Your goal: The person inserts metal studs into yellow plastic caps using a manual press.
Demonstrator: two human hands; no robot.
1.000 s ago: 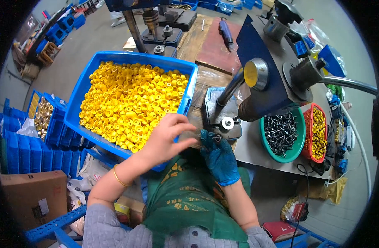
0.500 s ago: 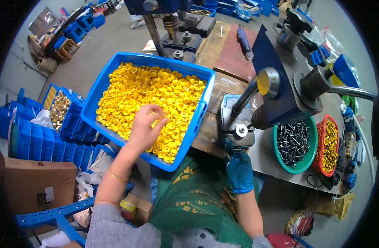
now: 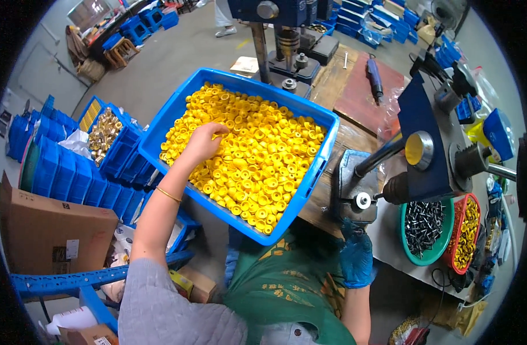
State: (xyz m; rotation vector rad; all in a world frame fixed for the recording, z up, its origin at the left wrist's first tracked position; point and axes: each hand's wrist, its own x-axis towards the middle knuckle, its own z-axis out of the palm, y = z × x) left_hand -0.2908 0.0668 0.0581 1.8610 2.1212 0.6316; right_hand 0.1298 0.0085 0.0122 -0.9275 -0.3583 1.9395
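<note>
My bare left hand (image 3: 204,142) reaches into a blue plastic bin (image 3: 240,225), its fingers curled down among small yellow ring-like caps (image 3: 257,164). The fingertips are partly hidden, so whether a cap is between them does not show. In a blue glove, my right hand (image 3: 356,259) is at the near edge of a bench press's base (image 3: 355,175), fingers closed around something too small to make out. On that base, just beyond the glove, sits a round white piece with a dark centre (image 3: 362,200). The press's blue head (image 3: 430,138) overhangs to the right of the base.
Right of the press stand a green basin (image 3: 429,256) of dark screw-like parts and a red basket (image 3: 460,265) of yellow caps. Another press (image 3: 288,43) is beyond the bin. A purple tool (image 3: 374,80) lies on the bench. Stacked blue crates (image 3: 73,178) and a cardboard box (image 3: 56,230) are at left.
My left hand has moved farther back and left within the bin, its fingers now curled among the caps instead of apart. The whole view has shifted; my right hand stays at the press base.
</note>
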